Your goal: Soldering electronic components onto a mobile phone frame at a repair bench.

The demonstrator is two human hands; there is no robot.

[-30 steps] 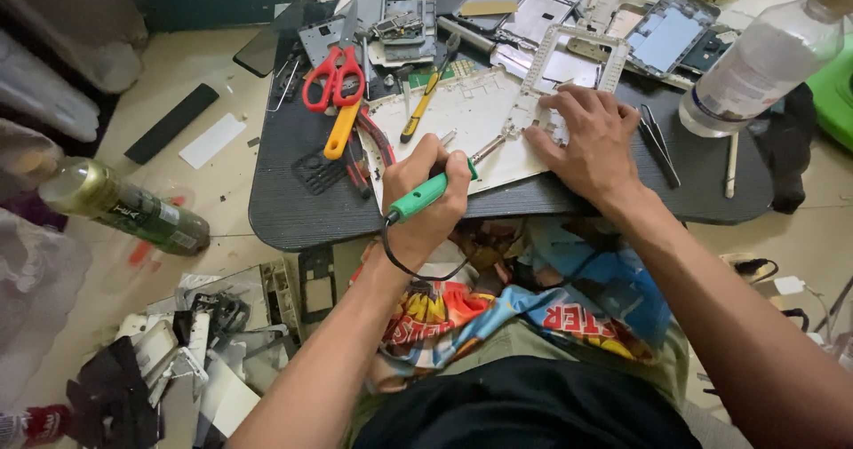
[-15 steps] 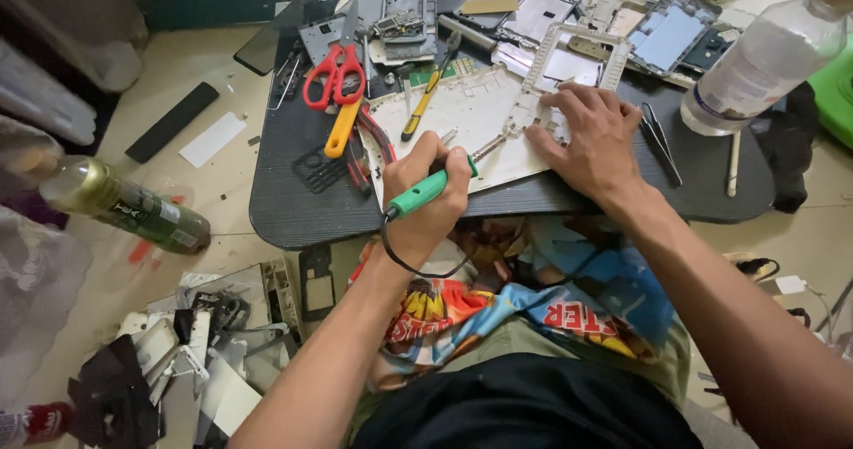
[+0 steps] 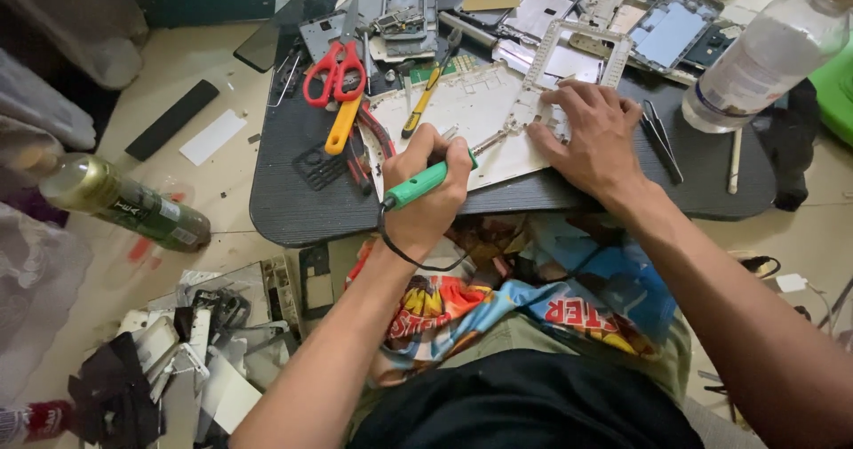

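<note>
We see the left hand (image 3: 429, 190) closed around a green-handled soldering iron (image 3: 425, 182) at the centre of the frame, its thin metal tip reaching right toward a flat, whitish plastic device frame (image 3: 462, 116) that lies on the dark, matt-textured tray (image 3: 293, 209). A black cord loops down from the iron's handle below the wrist. The right hand (image 3: 591, 134) lies spread and flat, fingers pressing the frame's right edge, holding nothing.

Around them, in the upper left of the tray, lie red-handled scissors (image 3: 334, 70) and a yellow-handled tool (image 3: 342, 127); a slim yellow and black screwdriver (image 3: 425, 98) lies across the frame's upper left corner. Dark metal tweezers (image 3: 662, 138) lie just right of the right hand. Along the top edge, stripped phone shells and panels (image 3: 569, 14) are piled. At the upper right a clear plastic bottle (image 3: 764, 58) with a white label lies tilted. At the left edge of the picture a green glass bottle (image 3: 124, 205) with a gold neck lies on the pale floor, and broken parts (image 3: 195, 342) are heaped at the lower left.
</note>
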